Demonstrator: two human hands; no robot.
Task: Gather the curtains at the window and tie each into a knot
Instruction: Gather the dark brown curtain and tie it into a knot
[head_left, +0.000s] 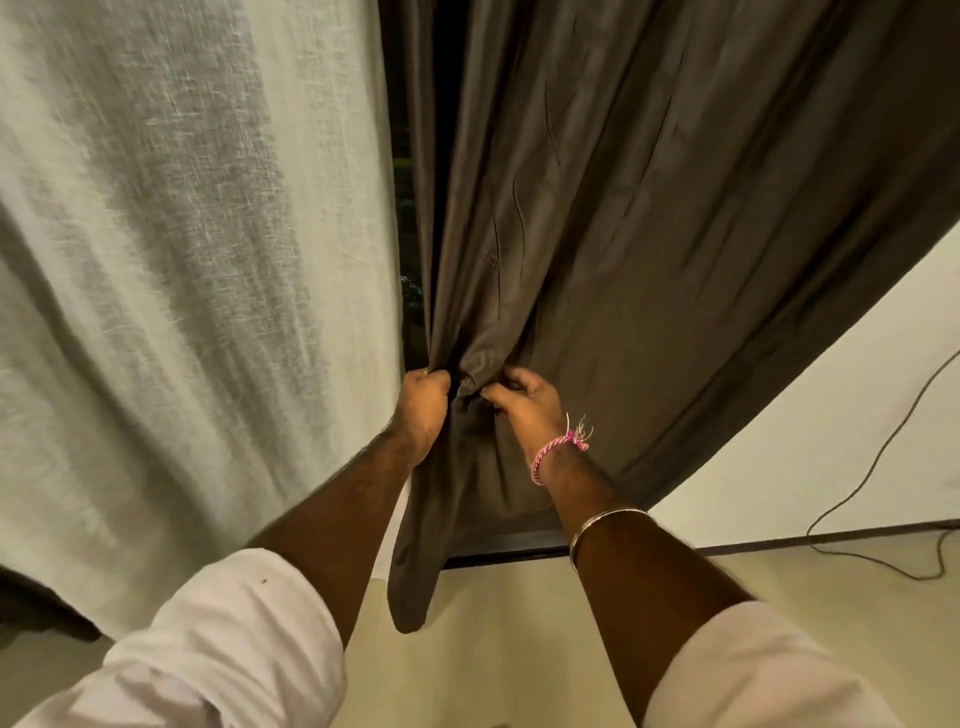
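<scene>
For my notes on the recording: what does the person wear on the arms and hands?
Both forearms are bare below rolled-up white sleeves. Near the right hand, the wrist carries a pink thread band with loose ends; higher up sits a thin metal bangle. The left hand shows nothing worn.

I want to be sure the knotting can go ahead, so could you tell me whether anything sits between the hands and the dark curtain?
Nothing visible does. The left hand and right hand both grip the bunched dark curtain directly. The pale curtain hangs apart on the left.
</scene>
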